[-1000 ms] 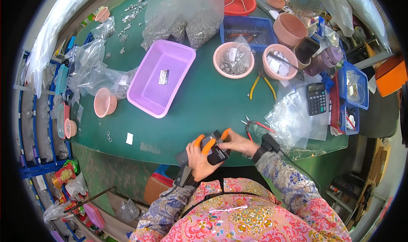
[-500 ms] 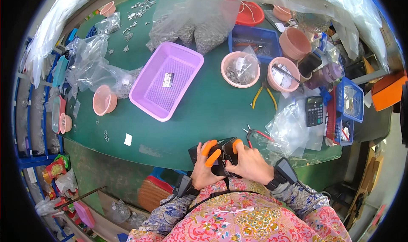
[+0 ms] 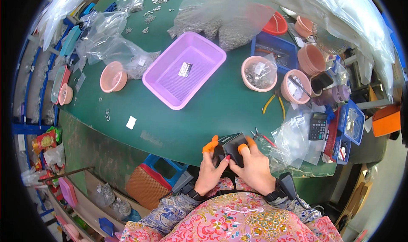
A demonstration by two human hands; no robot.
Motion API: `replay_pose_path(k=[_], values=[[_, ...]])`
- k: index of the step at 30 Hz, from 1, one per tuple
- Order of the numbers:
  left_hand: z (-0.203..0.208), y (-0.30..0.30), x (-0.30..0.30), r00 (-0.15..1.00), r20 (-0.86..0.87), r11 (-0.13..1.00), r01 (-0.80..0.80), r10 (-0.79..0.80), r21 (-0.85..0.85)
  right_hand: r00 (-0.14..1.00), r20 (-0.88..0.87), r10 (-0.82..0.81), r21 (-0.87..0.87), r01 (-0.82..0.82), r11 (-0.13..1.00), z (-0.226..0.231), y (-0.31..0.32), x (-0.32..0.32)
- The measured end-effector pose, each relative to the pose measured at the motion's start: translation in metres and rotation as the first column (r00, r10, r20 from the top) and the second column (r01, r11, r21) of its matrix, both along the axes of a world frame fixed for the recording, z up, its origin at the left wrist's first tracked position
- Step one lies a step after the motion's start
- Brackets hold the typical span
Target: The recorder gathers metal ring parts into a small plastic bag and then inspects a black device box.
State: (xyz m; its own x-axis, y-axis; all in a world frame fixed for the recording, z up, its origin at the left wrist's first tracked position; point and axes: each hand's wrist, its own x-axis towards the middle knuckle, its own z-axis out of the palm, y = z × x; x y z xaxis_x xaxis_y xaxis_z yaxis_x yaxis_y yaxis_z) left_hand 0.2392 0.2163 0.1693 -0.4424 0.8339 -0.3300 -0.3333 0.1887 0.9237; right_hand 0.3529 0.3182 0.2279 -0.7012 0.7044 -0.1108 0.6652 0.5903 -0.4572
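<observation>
At the table's near edge, a small black box [image 3: 233, 148] sits between my two hands. My left hand [image 3: 208, 170], with orange finger cots on its fingertips, grips the box's left side, its thumb at the lower edge. On the other side my right hand [image 3: 256, 169] has its fingers bent over the box and its thumb near the left thumb. Orange cots cover fingertips of this hand too. My palms and fingers hide part of the box. Just beyond the right hand lie red-handled pliers [image 3: 267, 140] and clear plastic bags [image 3: 293, 135].
A purple basket [image 3: 153, 78] stands mid-table, with a pink bowl [image 3: 113, 77] to its left. Yellow-handled pliers [image 3: 280, 107], a pink bowl of metal parts [image 3: 259, 87], a blue tray [image 3: 261, 42] and a calculator [image 3: 318, 126] are on the right. A blue-framed stool [image 3: 170, 169] stands below.
The view has shifted, so the table's things appear displaced. My hands have re-gripped the black box: the left thumb has come up to its near edge and a smooth dark face now shows.
</observation>
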Motion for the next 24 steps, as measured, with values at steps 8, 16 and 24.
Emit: replay_pose_path(k=[8,16,24], values=[[0.009,-0.002,0.005,0.981,-0.193,0.995,-0.033,0.014,-0.099,0.936,-0.290,0.199,0.232,-0.133,0.964,-0.004,-0.002,0.000],[-0.004,-0.016,-0.012,1.000,-0.024,0.999,-0.001,0.000,-0.050,0.885,-0.454,0.104,-0.158,-0.195,0.968,-0.016,-0.006,0.011],[0.004,-0.021,-0.005,0.974,0.212,0.994,-0.091,0.076,0.063,0.878,-0.407,0.253,-0.081,-0.310,0.947,-0.018,-0.006,0.013]])
